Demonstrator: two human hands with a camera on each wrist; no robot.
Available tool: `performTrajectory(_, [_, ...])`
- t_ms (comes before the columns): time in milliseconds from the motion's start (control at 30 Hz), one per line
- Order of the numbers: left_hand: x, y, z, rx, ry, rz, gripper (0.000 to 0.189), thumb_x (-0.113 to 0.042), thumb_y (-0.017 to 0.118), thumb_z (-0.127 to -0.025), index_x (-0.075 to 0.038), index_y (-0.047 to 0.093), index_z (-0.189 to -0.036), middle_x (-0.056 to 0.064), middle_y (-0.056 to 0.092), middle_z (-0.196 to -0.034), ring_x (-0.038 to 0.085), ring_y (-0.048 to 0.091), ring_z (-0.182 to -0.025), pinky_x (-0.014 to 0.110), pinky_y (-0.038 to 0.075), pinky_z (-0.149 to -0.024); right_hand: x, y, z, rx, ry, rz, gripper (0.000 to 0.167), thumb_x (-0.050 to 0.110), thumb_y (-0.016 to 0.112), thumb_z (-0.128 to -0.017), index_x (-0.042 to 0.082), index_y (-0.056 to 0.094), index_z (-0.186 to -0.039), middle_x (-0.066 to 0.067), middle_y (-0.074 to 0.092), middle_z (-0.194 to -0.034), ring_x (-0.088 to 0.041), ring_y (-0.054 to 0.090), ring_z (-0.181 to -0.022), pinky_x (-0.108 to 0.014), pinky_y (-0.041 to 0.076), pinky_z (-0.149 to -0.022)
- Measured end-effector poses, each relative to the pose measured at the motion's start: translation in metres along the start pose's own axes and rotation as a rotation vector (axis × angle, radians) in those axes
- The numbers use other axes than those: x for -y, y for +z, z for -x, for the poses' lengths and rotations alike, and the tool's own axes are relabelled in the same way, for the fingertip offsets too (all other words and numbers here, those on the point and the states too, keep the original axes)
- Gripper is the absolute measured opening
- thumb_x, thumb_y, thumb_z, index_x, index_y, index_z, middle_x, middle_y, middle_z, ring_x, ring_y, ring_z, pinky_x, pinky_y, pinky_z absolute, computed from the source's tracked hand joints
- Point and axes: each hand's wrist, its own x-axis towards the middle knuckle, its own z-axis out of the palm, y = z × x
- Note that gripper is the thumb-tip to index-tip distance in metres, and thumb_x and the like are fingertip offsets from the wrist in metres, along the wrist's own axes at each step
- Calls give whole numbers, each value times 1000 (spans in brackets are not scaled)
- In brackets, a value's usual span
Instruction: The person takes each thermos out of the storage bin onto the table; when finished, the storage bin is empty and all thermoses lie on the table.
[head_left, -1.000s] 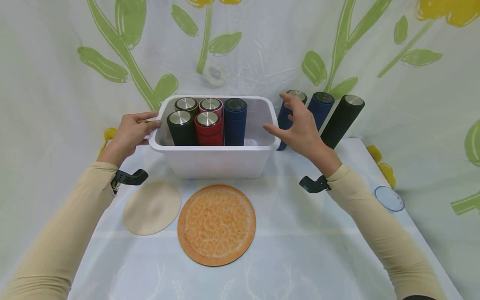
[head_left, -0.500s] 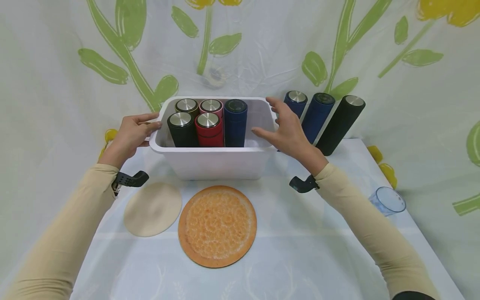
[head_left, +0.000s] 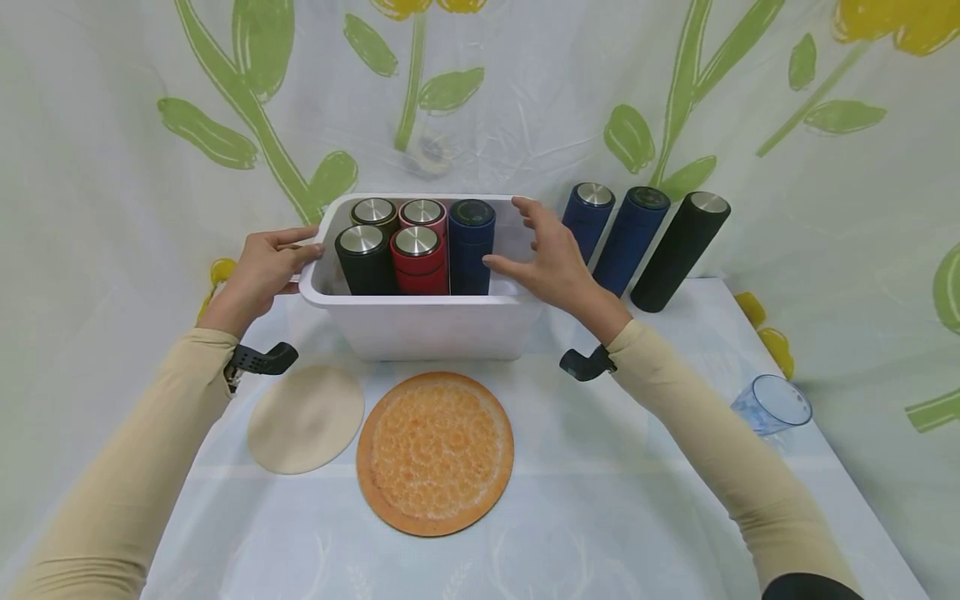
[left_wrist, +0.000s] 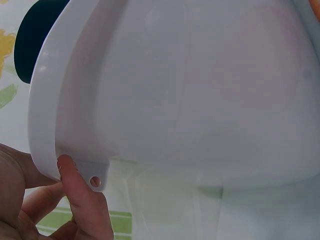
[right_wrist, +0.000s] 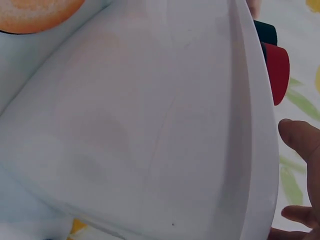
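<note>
At the left end of a white plastic bin (head_left: 435,329), my left hand (head_left: 264,275) grips the rim; in the left wrist view its fingers (left_wrist: 82,202) lie by a tab with a hole. Several flasks stand upright in the bin: a black one (head_left: 366,271), a red one (head_left: 418,272), a blue one (head_left: 471,258), and a dark one (head_left: 375,212) and a pink one (head_left: 422,212) behind. My right hand (head_left: 551,262) is over the bin's right end, thumb and fingers spread, holding nothing. Its thumb tip overlaps the blue flask's edge in the head view.
Right of the bin lean a blue flask (head_left: 588,218), a darker blue flask (head_left: 633,237) and a black flask (head_left: 678,254). In front lie a beige disc (head_left: 305,421) and a round orange-brown mat (head_left: 435,454). A clear glass (head_left: 772,404) stands near the right table edge.
My right hand has moved left, from beside the leaning flasks to over the bin's right end. The left hand stays on the rim, and the flasks have not moved.
</note>
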Motion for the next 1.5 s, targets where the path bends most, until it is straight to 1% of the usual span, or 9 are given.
performTrajectory(133, [1,0,0,2,-8,13,55,-28,55,-104,-14,38,-155,21,45,-150,37,51,-125,19,53,-71,0,5,-4,22,14,8,88,32,82,-84,5,35,-153,-14,42,-153,-28,43,-136,-43,46,-104])
performTrajectory(367, [2,1,0,2,-12,37,55,-27,56,-104,-13,39,-154,21,45,-150,36,51,-125,19,54,-70,-1,11,-11,39,7,35,89,34,81,-84,2,34,-153,-17,41,-152,-34,44,-135,-47,40,-108])
performTrajectory(500, [3,1,-1,1,-13,36,55,-28,56,-104,-14,39,-154,21,46,-149,35,52,-124,19,54,-70,0,15,-15,50,15,39,90,36,81,-85,2,32,-153,-15,39,-154,-32,44,-135,-44,40,-108])
performTrajectory(633, [3,1,-2,3,-6,25,55,-29,55,-104,-14,39,-154,21,48,-148,34,52,-122,20,54,-70,1,18,-20,71,39,48,93,39,80,-85,4,30,-155,-13,38,-154,-29,43,-136,-42,40,-109])
performTrajectory(800, [2,-1,-5,-6,15,7,54,-30,55,-104,-14,40,-154,22,49,-146,36,53,-121,20,54,-70,2,20,-28,82,64,45,94,41,79,-85,4,28,-155,-14,40,-153,-31,45,-135,-43,40,-109])
performTrajectory(1067, [1,-1,-5,-4,6,3,55,-31,55,-104,-15,40,-154,21,49,-147,35,52,-123,20,54,-70,6,23,-40,108,113,60,96,43,79,-85,5,27,-156,-15,41,-153,-29,46,-135,-40,39,-109])
performTrajectory(1300, [2,-1,-2,2,5,1,55,-31,54,-104,-15,38,-155,22,47,-148,36,51,-124,20,53,-71,11,28,-49,134,121,114,100,48,78,-84,5,24,-157,-14,50,-143,-26,46,-132,-38,37,-110])
performTrajectory(1367, [2,0,-2,2,4,3,55,-31,54,-104,-15,38,-155,21,47,-148,36,51,-124,20,53,-71,13,29,-51,153,135,115,102,49,77,-84,6,21,-158,-13,49,-144,-26,45,-133,-38,37,-110])
performTrajectory(1500, [3,0,-3,2,0,0,55,-31,54,-105,-16,38,-155,21,46,-149,35,50,-124,21,53,-73,15,31,-55,187,153,102,102,49,75,-86,7,17,-159,-15,43,-150,-27,40,-137,-39,34,-113])
